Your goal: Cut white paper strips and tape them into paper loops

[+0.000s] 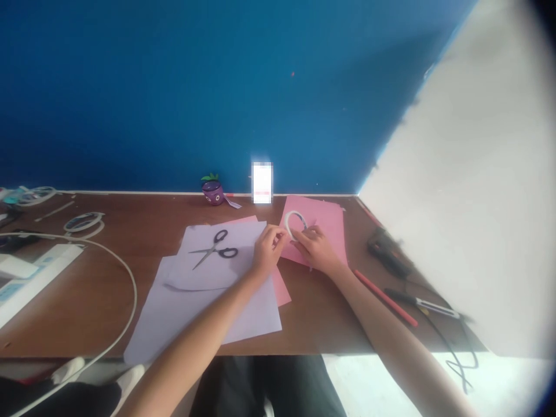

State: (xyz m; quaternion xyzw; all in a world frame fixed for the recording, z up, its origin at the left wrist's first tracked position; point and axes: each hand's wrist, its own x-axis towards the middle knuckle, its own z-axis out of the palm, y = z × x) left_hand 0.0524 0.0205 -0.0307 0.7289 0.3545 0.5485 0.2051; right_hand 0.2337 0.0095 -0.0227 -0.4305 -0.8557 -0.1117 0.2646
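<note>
Left hand (pixel 269 248) and right hand (pixel 316 249) both have fingers pinched shut on the white ring-shaped roll of tape (pixel 292 214), held upright over the pink paper sheet (pixel 332 223) on the brown wooden counter (pixel 87 289), likely to steady it (black-handled steel scissors (pixel 216 249) lie untouched nearby).

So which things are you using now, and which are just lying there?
In use:
- tape roll, held by the left hand and right hand
- pink paper under them

Lying about:
- scissors on white paper
- purple toy
- cable
- red pencil
</note>
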